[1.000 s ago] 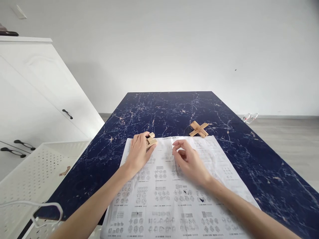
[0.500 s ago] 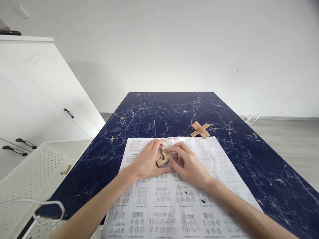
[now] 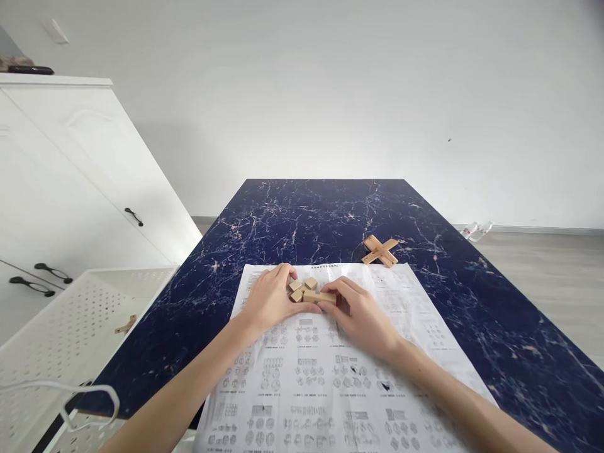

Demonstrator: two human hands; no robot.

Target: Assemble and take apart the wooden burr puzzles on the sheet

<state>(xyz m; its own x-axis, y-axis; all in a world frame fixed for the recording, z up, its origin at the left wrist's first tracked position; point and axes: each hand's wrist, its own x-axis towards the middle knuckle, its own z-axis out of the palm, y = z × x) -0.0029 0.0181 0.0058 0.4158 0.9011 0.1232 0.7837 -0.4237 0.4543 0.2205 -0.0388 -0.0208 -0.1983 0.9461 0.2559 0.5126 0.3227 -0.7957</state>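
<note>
A cluster of small wooden puzzle pieces (image 3: 309,291) sits between my hands, above a printed instruction sheet (image 3: 330,371) that lies on the dark blue marble table (image 3: 330,214). My left hand (image 3: 268,301) grips the cluster from the left. From the right, my right hand (image 3: 361,314) pinches a wooden bar of the same cluster. A wooden cross made of two joined pieces (image 3: 380,250) lies on the table just past the sheet's far right corner, apart from both hands.
A white perforated basket (image 3: 70,321) stands left of the table with one wooden piece (image 3: 125,326) inside. A white cabinet (image 3: 61,189) with black handles is behind it. A plastic bottle (image 3: 476,230) lies on the grey floor at the right.
My left hand carried its wooden pieces from the sheet's far left toward the middle. My right hand closed in and took hold of them, and the pieces now spread out more.
</note>
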